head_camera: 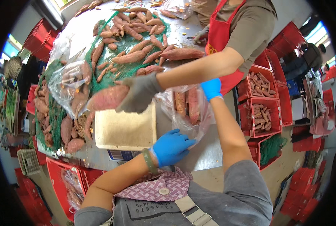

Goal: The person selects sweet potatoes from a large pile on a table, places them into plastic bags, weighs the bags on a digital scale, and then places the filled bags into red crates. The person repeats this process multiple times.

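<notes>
A clear plastic bag [182,128] lies before me with a few large sweet potatoes [194,106] in it. My left hand [170,147], in a blue glove, has its fingertips at the near edge of the bag. At the bag's far right side, my right hand [211,88], also blue-gloved, grips the rim; its fingertips are partly hidden. A co-worker's grey-gloved hand [139,91] reaches across from the right, holding a large sweet potato [109,98] above the far edge of a cream plastic tray on a scale [125,130].
Sweet potatoes [131,58] are heaped on green netting [118,46] across the metal table [206,154]. A filled plastic bag [72,83] sits at left. The co-worker in a red apron [220,31] stands at right, near red crates [265,104] of sweet potatoes. Another red crate [62,180] is below left.
</notes>
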`<state>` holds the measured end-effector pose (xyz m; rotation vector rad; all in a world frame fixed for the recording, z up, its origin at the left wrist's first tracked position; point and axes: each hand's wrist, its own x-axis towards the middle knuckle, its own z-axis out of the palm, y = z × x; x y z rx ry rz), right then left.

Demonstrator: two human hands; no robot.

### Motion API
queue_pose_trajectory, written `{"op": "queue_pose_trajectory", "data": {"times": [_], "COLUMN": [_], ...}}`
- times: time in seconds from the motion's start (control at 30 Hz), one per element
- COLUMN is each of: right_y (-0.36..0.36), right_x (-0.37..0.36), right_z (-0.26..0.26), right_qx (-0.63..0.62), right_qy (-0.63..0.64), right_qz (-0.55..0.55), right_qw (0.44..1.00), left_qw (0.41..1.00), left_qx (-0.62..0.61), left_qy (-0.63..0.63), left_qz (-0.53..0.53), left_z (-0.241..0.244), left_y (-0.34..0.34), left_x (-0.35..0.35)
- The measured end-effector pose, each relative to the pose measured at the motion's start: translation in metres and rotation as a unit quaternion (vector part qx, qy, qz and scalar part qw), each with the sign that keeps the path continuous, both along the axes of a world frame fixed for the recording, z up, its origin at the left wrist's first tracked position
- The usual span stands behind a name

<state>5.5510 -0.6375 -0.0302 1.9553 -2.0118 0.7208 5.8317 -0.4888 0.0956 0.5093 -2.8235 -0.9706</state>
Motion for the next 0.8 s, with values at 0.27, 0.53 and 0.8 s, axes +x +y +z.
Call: {"op": "queue_pose_trajectory", "data": {"times": [0.27, 0.53, 0.8], "right_y": [0.101, 0.252, 0.349], "right_x": [0.008, 0.078, 0.171], "right_z": [0.020, 0.031, -0.003], "right_qx": [0.027, -0.187, -0.121], "right_qy": [-0.544, -0.579, -0.631], "right_qz": [-0.065, -0.144, -0.134], "right_qw": [0.836, 0.780, 0.755], "left_qw": [0.995, 0.992, 0.928], "left_qx": [-0.037, 0.128, 0.126], "left_qy": [0.048, 0.002, -0.208], "left_qz": [0.074, 0.018, 0.281], "left_z": [-0.021, -0.005, -0.080], "left_y": [0.065, 0.092, 0.115], "left_x": [0.007, 0.103, 0.301]}}
